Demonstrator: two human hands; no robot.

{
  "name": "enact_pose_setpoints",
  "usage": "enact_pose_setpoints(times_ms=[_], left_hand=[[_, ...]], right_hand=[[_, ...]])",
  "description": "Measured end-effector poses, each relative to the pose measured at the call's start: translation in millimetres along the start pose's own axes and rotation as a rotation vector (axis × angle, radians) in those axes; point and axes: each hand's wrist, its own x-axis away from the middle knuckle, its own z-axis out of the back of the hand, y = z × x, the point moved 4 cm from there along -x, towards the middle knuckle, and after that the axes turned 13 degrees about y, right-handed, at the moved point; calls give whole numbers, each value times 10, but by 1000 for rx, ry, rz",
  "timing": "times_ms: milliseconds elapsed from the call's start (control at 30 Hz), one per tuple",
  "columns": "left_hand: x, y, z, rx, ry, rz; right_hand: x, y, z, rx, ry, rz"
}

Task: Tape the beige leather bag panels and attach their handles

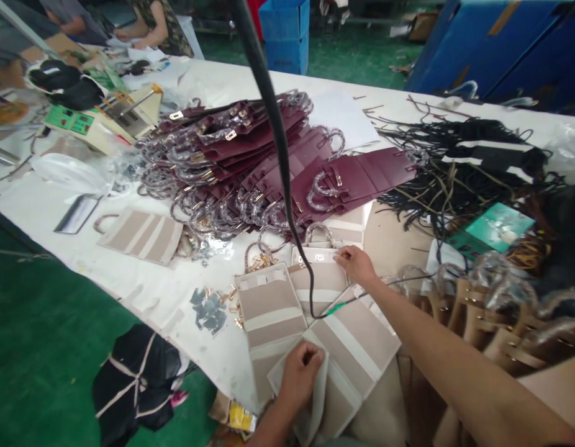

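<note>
Bending inward with their tips almost meeting, the fingers of the left hand (299, 372) rest against a raised beige flap (318, 397); whether they grip it cannot be told. Nearer the maroon stack (250, 146), the right hand (357, 264) has its thumb and fingertips pinched together at the top edge of a beige bag panel (329, 280), just beside a shiny plate (319, 257); anything between them is too small to tell. This panel lies on the near side of the stack, among other striped beige panels (269, 301). Also on that near side, grey pieces (208, 310) and gold-coloured fittings (262, 262) lie on the white worktop (161, 292). A black cable (271, 102) hangs in front of the stack. Right of the stack lie black cords (436, 180) and a green box (497, 226), with tan bags (483, 323) nearer the person; left of it stands a pale machine (94, 133), and beyond it are blue boxes (282, 37).
</note>
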Motion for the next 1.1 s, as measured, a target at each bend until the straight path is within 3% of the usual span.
enact_pose_setpoints(times_ms=[200, 367, 500, 600, 667, 800, 867, 967, 1100], left_hand=[[-19, -37, 22, 77, -11, 70], [79, -28, 35, 201, -24, 73], [214, 14, 76, 277, -37, 58], [318, 99, 132, 269, 1, 58], [391, 180, 154, 242, 15, 70], [520, 371, 148, 177, 15, 4], [576, 457, 133, 120, 13, -75], [649, 560, 139, 23, 39, -184], [724, 655, 199, -152, 81, -283]], right_hand=[[31, 322, -117, -6, 155, -92], [17, 329, -114, -101, 189, -189], [93, 177, 138, -110, 271, -208], [444, -21, 433, -134, 306, -180], [843, -192, 583, -188, 232, -145], [1739, -599, 648, -268, -189, -32], [2035, -771, 637, -247, -337, 59], [2180, -918, 631, -152, -444, 190], [2103, -990, 650, 9, -511, 306]])
